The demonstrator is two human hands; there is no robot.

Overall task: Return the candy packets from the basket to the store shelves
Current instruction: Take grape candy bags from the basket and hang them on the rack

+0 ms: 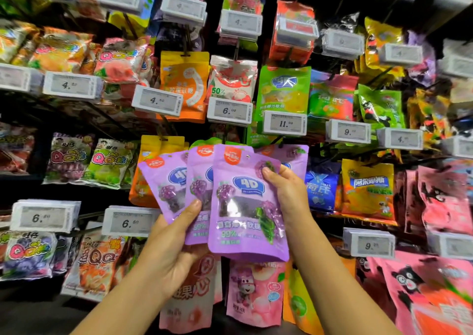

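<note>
You hold three purple 4D candy packets (245, 206) fanned out in front of the store shelves (256, 53), near the middle of the view; the front packet overlaps the middle one, and the middle one overlaps the left one. Your left hand (169, 242) grips the fan from below, with the thumb (190, 210) pressed on the face of the packets and the other fingers hidden behind them; your right hand (286, 193) pinches the right edge of the front packet near its top, thumb on the front, the rest of the fingers behind. Just behind the fan another purple packet (294, 155) of the same kind hangs on its hook; to the left of it hang orange packets (153, 150), and to the right a blue packet (321, 188) and a yellow packet (366, 188). Farther up you see a green 4D packet (284, 88) with a price tag (285, 123) reading 11 below it; below your hands hang pink packets (253, 293). On the far left, QQ candy bags (107, 163) lie on shelves with white tags showing 6.
</note>
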